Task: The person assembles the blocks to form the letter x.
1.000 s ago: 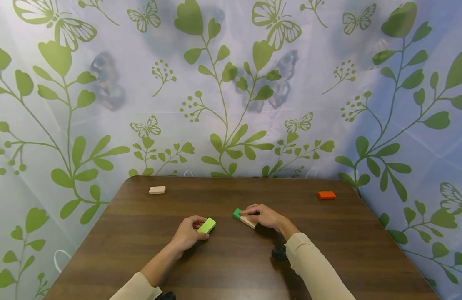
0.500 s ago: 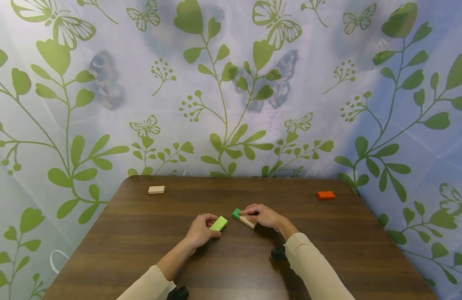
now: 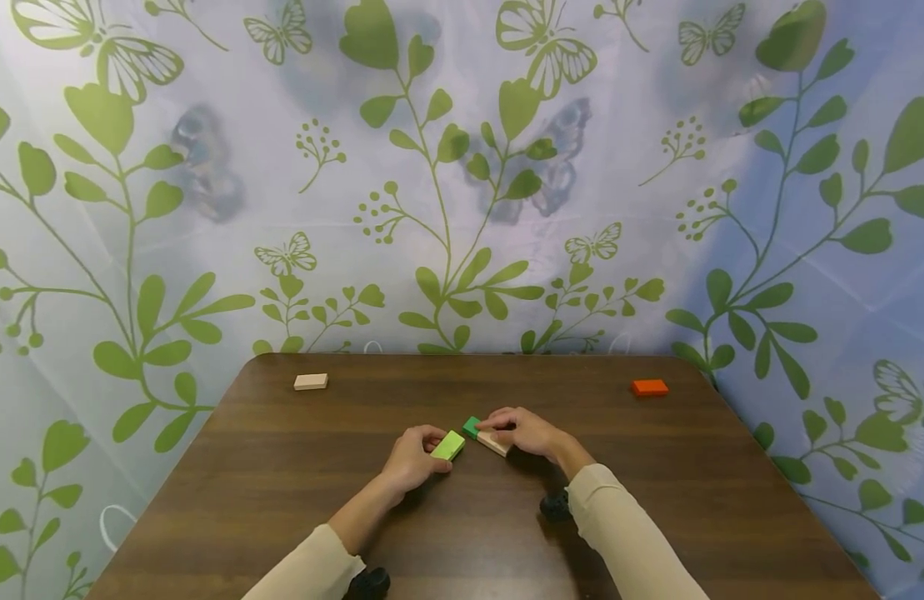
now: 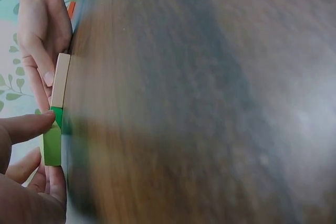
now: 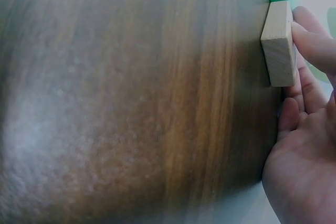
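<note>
My left hand [image 3: 415,458] pinches a light green wooden block [image 3: 449,446] between thumb and fingers, near the table's middle. Just right of it, a dark green block [image 3: 471,427] lies end to end with a plain wooden block [image 3: 491,442]. The thumb and fingers of my right hand [image 3: 531,432] hold the plain block by its sides, with a fingertip by the dark green one. In the left wrist view the light green block [image 4: 52,146] overlaps the dark green one; whether they touch I cannot tell. The right wrist view shows the plain block's near end [image 5: 279,61].
Another plain wooden block [image 3: 311,382] lies at the back left of the brown table [image 3: 462,533]. An orange-red block [image 3: 649,387] is at the back right. Behind the table hangs a leaf-and-butterfly curtain [image 3: 319,250].
My left hand has carried the light green block rightward, close to the dark green block. My right hand has stayed on the plain block in the same place.
</note>
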A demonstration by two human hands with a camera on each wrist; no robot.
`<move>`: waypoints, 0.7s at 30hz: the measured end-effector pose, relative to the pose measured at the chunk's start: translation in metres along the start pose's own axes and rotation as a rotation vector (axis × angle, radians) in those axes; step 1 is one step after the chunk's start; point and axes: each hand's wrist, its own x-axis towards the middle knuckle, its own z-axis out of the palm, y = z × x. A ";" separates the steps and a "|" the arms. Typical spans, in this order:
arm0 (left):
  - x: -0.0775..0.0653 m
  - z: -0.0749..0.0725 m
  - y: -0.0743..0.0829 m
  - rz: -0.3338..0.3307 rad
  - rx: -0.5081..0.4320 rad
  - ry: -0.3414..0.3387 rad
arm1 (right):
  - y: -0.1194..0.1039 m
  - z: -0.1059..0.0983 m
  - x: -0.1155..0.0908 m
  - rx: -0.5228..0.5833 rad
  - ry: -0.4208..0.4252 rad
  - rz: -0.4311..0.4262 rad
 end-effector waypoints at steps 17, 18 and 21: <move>0.011 0.013 0.006 0.016 0.032 0.010 | 0.004 0.000 0.002 0.048 -0.003 -0.001; 0.012 0.013 0.006 0.018 0.036 0.013 | 0.005 0.000 0.003 0.049 -0.004 -0.003; 0.014 0.014 0.005 0.021 0.045 0.020 | 0.006 0.000 0.004 0.051 -0.002 0.003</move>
